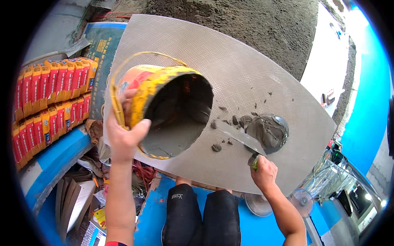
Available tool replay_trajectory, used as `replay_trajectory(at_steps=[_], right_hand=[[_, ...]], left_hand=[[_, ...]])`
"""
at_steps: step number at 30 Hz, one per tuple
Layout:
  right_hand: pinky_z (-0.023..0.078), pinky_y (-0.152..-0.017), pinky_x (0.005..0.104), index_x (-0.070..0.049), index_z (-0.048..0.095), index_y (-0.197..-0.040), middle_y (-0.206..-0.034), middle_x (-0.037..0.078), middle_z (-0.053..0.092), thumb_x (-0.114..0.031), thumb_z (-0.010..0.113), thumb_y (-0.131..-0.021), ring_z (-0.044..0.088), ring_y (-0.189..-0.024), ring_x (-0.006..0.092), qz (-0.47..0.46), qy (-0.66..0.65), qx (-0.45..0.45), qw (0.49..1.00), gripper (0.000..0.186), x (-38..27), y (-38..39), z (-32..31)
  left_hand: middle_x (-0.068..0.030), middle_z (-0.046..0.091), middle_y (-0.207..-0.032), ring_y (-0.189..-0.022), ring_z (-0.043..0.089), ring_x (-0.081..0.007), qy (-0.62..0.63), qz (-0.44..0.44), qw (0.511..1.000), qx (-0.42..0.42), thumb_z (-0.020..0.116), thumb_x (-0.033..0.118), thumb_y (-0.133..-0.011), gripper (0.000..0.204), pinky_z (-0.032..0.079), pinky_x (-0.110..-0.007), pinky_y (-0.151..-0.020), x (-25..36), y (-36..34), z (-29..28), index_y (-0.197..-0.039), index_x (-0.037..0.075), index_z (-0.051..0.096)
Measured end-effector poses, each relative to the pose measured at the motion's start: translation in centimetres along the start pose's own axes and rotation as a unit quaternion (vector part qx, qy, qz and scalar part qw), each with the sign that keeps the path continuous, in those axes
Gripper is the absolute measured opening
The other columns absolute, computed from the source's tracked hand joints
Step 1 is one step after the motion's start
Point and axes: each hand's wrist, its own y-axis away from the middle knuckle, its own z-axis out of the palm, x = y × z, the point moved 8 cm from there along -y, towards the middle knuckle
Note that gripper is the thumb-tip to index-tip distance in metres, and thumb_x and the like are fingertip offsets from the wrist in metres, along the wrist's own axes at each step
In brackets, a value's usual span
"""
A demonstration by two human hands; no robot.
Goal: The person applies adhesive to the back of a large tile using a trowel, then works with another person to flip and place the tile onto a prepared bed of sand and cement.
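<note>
Bucket (148, 91): yellow and red outside, smeared with grey; tilted above the left half of the slab, mouth turned right and toward the body, grey paste coating the inside; cannot tell whether resting on the slab or lifted.
Left hand (124, 137): grip clamped on the bucket's left side, thumb at the rim, fingers along the outer wall; forearm reaching straight up from the lower edge.
Right hand (264, 173): grip closed round the green trowel handle (255, 162); forearm slanting in from the lower right.
Legs (182, 215): clad in black, at the slab's near edge.
Trowel blade (242, 138): pointed left and away, overlapping the mound's near-left edge and hiding part of it.
Paste mound (269, 130): grey, roughly round, right of the bucket.
Crumbs (216, 147): scattered between bucket and mound.
Slab (234, 61): pale grey, finely patterned, spread beneath mound and crumbs.
Fan (303, 199): just beyond the right forearm.
Packages (51, 86): red and orange, stacked in two rows at left.
Sand (246, 24): dark, past the slab's far edge.
</note>
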Motion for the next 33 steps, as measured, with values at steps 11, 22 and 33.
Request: replay_trajectory(at_steps=[11,22,33], right_hand=[[0.056,-0.064,0.0411,0.0,0.051,-0.1,-0.086,0.02,0.068,-0.007,0.052,-0.086,0.07,-0.076,0.0328,-0.061,0.03,-0.137,0.988,0.015,-12.5,-15.9,-1.8],[0.051,-0.051,0.0358,0.004,0.064,-0.068,-0.06,0.012,0.062,-0.018,0.063,-0.074,0.062,-0.052,0.0227,0.01,-0.343,-0.511,0.788,0.023,-18.2,-11.0,8.2],[0.048,-0.055,0.035,-0.004,0.055,-0.096,-0.07,0.008,0.062,-0.017,0.064,-0.076,0.058,-0.057,0.0204,-0.053,-0.582,-0.35,0.732,0.025,-14.8,-5.2,3.9]], left_hand=[[-0.0107,0.052,-0.119,-0.112,0.055,-0.0189,-0.077,0.038,0.996,-0.012,0.063,-0.008,-0.068,0.063,0.041,-0.03,-0.1,-0.4,2.8,4.3,-0.129,-0.001,0.046],[-0.0022,0.048,-0.094,-0.082,0.047,-0.0089,-0.051,0.047,0.996,0.059,0.071,0.003,-0.062,0.076,0.039,-0.021,-0.078,-2.5,6.5,-0.4,-0.133,0.001,0.043],[-0.0112,0.055,-0.114,-0.104,0.054,-0.0182,-0.017,0.013,1.0,-0.002,0.074,0.009,-0.068,0.08,0.041,-0.029,-0.095,-2.8,6.3,-1.3,-0.139,-0.005,0.039]])
